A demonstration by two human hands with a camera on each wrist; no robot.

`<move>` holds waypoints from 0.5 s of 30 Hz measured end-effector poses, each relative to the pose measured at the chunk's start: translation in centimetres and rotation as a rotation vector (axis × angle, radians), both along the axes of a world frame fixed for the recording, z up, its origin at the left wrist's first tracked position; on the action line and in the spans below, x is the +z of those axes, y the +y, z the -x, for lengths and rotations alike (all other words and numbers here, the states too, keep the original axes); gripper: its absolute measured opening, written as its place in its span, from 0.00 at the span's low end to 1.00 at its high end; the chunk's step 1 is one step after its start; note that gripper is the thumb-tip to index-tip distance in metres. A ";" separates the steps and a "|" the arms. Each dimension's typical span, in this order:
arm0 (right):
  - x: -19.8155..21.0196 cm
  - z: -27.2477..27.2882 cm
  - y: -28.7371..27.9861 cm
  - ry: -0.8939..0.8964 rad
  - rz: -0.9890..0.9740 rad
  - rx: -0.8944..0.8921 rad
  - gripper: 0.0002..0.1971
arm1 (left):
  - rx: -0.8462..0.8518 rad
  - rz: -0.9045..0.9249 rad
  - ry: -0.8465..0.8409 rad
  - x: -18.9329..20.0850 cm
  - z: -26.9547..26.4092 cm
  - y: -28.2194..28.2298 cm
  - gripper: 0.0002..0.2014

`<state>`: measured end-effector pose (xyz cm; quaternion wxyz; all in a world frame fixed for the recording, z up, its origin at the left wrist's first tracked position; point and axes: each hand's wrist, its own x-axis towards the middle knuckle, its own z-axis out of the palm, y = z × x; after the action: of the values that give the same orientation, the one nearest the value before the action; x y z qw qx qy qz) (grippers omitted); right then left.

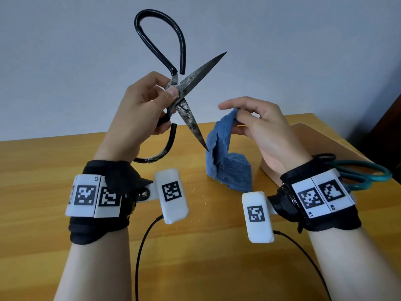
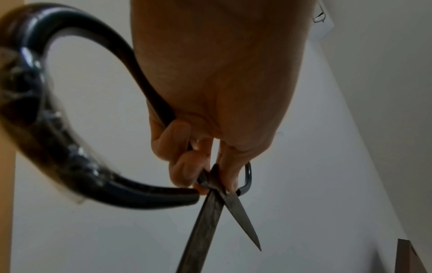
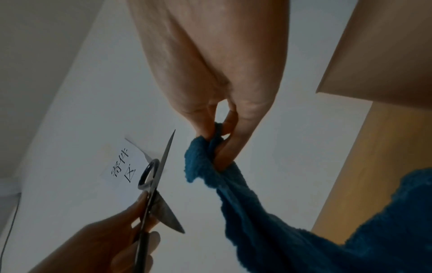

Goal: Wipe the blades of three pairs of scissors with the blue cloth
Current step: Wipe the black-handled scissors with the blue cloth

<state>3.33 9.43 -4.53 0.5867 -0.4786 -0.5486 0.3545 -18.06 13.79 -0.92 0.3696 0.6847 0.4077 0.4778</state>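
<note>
My left hand (image 1: 152,101) grips big black-handled scissors (image 1: 191,83) at the pivot, held up above the table with the tarnished blades spread wide. One blade points up right, the other down toward the blue cloth (image 1: 227,161). The left wrist view shows my fingers (image 2: 187,162) curled round the scissors (image 2: 224,208) where the blades cross. My right hand (image 1: 249,120) pinches the top corner of the cloth, which hangs down with its lower part resting on the table. In the right wrist view my fingers (image 3: 224,144) pinch the cloth (image 3: 268,203), apart from the scissors (image 3: 161,184). Teal-handled scissors (image 1: 364,174) lie behind my right wrist.
The wooden table (image 1: 43,170) carries small crumbs between my wrists. A light brown board (image 1: 321,140) lies at the right, under the teal scissors. Black cables (image 1: 143,246) run from the wrist cameras toward me. A pale wall stands behind.
</note>
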 end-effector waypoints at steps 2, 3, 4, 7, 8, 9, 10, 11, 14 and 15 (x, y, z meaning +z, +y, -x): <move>-0.1 0.2 0.1 0.000 0.018 -0.020 0.15 | -0.007 -0.001 0.004 -0.1 -0.1 0.0 0.06; -0.2 0.3 0.1 0.003 0.028 -0.032 0.13 | -0.009 0.000 0.006 -0.1 -0.1 0.0 0.06; -0.3 0.3 0.2 -0.012 0.036 -0.052 0.11 | -0.010 0.000 0.010 -0.2 -0.2 0.1 0.06; -0.6 0.2 0.4 -0.095 0.035 -0.093 0.12 | -0.010 0.004 0.026 -0.3 -0.2 0.2 0.06; -0.6 0.3 0.4 -0.098 0.028 -0.097 0.12 | -0.012 0.006 0.030 -0.4 -0.2 0.2 0.06; -0.5 0.2 0.3 -0.102 0.017 -0.101 0.11 | -0.013 0.008 0.035 -0.4 -0.2 0.2 0.06; -0.4 0.3 0.3 -0.114 0.003 -0.110 0.10 | -0.014 0.009 0.041 -0.5 -0.3 0.2 0.06; -0.3 0.3 0.2 -0.131 -0.012 -0.128 0.11 | -0.017 0.010 0.048 -0.5 -0.3 0.2 0.07; -0.4 0.2 0.4 -0.133 -0.048 -0.187 0.11 | -0.036 0.011 0.080 -0.5 -0.4 0.2 0.07; -0.4 0.3 0.4 -0.108 -0.059 -0.192 0.11 | -0.042 0.009 0.100 -0.6 -0.5 0.2 0.07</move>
<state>3.07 9.82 -4.95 0.6015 -0.5300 -0.5411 0.2541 -17.58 13.98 -1.48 0.3618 0.7143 0.4134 0.4335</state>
